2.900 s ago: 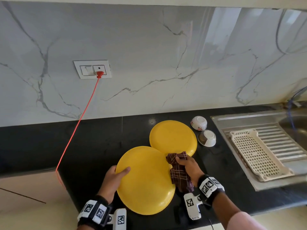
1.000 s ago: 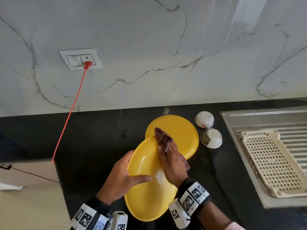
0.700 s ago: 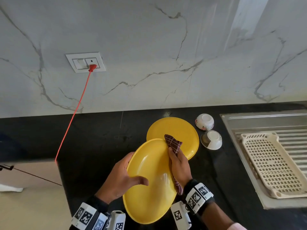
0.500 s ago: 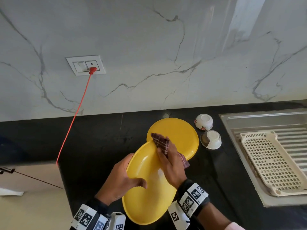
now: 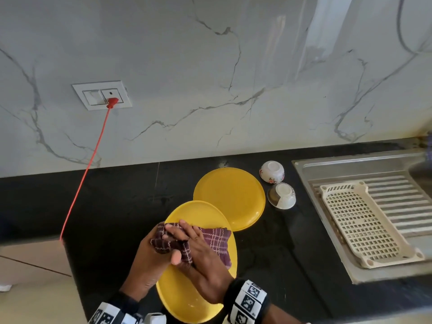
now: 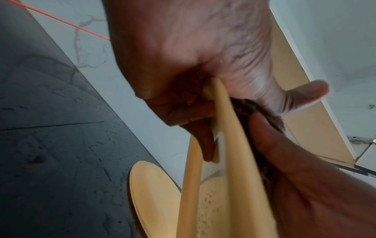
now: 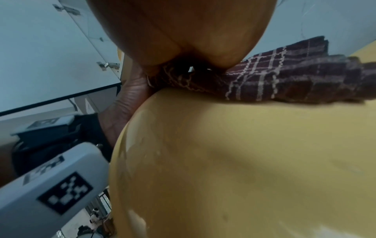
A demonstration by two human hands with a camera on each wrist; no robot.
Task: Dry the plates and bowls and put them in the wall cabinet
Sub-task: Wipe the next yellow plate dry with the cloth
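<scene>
Left hand (image 5: 149,260) clamps wet plate (image 5: 201,298) rim, right hand (image 5: 201,260) presses cloth (image 5: 215,239); stiff, light, likely slippery.

Left hand (image 5: 149,260) — partly cloth-covered (image 5: 210,239)

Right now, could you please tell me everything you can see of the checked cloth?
The checked cloth is dark maroon with thin pale grid lines and looks like soft woven fabric. It lies bunched and folded across the face of the held yellow plate, pressed there under the right hand. One end wraps over the plate's left rim, against the left hand.
</scene>
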